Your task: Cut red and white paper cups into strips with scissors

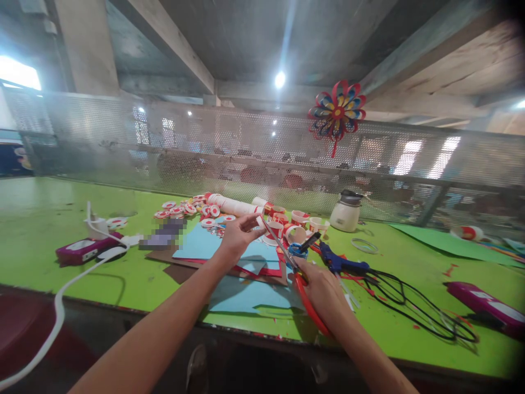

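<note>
My right hand (322, 290) grips scissors with red handles (308, 311). The blades slant up and left toward my left hand (238, 241). Between the thumb and fingers of that left hand is a small white piece (261, 221), perhaps paper, close to the scissor tips. Whether the blades touch it I cannot tell. Below both hands lie light blue paper sheets (197, 243), with red and brown sheets under them. Just beyond the scissors are several cut red-and-white paper cups (299, 218) and a small blue holder (298, 250) with a black-handled tool.
A blue glue gun (342, 264) with a black cord lies at right. Round red-and-white discs (176, 210) and a long white cup stack (235, 205) lie behind. A white jug (345, 210) stands near the mesh barrier (229, 142). Purple power strips (88, 249) flank the green table.
</note>
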### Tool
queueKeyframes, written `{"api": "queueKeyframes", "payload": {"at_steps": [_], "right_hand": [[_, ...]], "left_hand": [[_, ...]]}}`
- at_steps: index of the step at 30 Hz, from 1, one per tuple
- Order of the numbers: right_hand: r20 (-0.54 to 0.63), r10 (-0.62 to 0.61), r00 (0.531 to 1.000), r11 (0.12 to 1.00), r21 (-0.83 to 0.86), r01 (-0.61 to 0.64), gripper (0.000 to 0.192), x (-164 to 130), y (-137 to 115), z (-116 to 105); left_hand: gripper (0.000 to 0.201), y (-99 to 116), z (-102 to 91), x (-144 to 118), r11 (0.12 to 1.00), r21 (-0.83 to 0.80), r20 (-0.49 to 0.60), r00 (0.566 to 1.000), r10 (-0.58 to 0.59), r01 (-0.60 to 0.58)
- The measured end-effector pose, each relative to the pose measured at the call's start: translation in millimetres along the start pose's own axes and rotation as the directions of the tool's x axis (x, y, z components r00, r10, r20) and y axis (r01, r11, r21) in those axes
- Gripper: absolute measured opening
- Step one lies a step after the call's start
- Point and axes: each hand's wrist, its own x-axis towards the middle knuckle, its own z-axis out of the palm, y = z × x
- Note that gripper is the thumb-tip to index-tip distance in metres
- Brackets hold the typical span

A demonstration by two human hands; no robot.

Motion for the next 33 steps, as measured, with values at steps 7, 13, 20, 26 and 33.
{"api": "queueKeyframes", "payload": {"at_steps": [7, 13, 20, 26, 33], "right_hand": [[-0.003, 0.008, 1.000, 1.000, 0.020, -0.008, 0.035, -0.4, -2.6, -2.5], [-0.007, 0.027, 1.000, 1.000, 0.003, -0.027, 0.032, -1.3, -6.5, -4.4], [0.000, 0.019, 1.000, 1.000, -0.017, -0.019, 0.038, -1.1, -3.1, -0.3], [0.005, 0.027, 1.000, 0.999, -0.034, -0.027, 0.039, -0.6, -1.2, 0.5], [0.016, 0.023, 1.000, 0.999, -0.026, -0.023, 0.038, 0.0, -1.5, -0.5]], "left_hand": [[0.044, 3.2, 2.5, -1.4, 1.000, 0.003, 0.009, 1.000, 0.020, -0.020], [0.047, 4.8, 3.5, -1.8, 1.000, -0.017, 0.019, 1.000, 0.013, -0.013], [0.048, 1.1, -0.3, 0.7, 1.000, 0.025, 0.007, 1.000, 0.015, -0.015], [0.044, 1.7, 0.7, -1.4, 0.999, 0.039, 0.051, 0.998, 0.029, -0.031], [0.048, -2.7, -0.7, 1.2, 0.995, 0.077, 0.041, 0.997, 0.063, -0.066]]}}
